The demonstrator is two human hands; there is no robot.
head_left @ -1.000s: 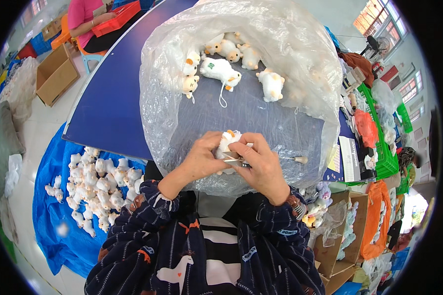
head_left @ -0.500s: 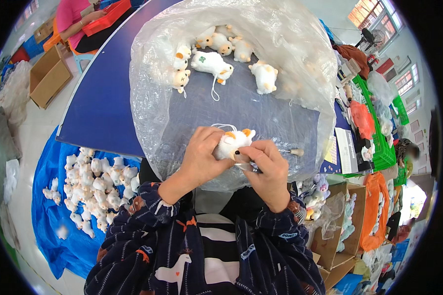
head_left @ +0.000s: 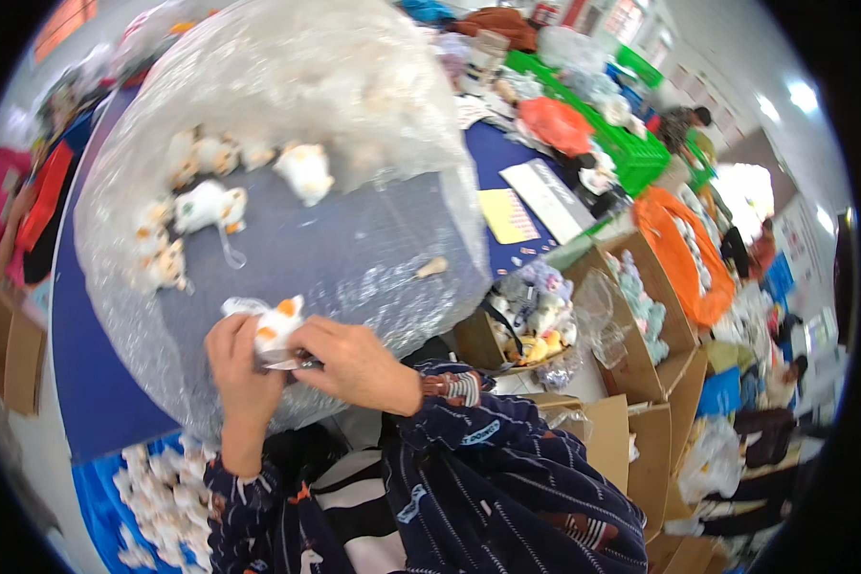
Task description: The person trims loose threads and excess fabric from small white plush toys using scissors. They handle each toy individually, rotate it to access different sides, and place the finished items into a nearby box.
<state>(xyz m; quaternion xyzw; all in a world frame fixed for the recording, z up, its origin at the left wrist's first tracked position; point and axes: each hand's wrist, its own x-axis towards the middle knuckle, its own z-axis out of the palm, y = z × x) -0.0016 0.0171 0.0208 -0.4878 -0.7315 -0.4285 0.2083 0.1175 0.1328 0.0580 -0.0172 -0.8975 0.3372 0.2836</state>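
Observation:
A small white plush animal (head_left: 270, 337) with orange patches is held up near the table's front edge. My left hand (head_left: 242, 368) grips it from the left, fingers closed around its body. Against its lower right side, my right hand (head_left: 354, 365) is closed in a pinch; a small dark bit shows at the fingertips, too small to name. A white cord loop (head_left: 246, 305) sticks out from the toy's top left. Beyond my hands lies another plush animal (head_left: 210, 206) with a cord, and a rounder one (head_left: 305, 173) is to its right.
Clear plastic sheeting (head_left: 287, 77) rings the blue table (head_left: 96, 373). A tool with a wooden handle (head_left: 432, 268) lies on the work surface. Several plush toys (head_left: 167, 493) are heaped on a blue sheet at lower left. Cardboard boxes (head_left: 641, 373) and a green crate (head_left: 631, 153) stand at right.
The view has swung to the right, so the table and toys appear further left. Both hands stay on the plush animal, which now shows its orange patches; its dark eye is no longer visible.

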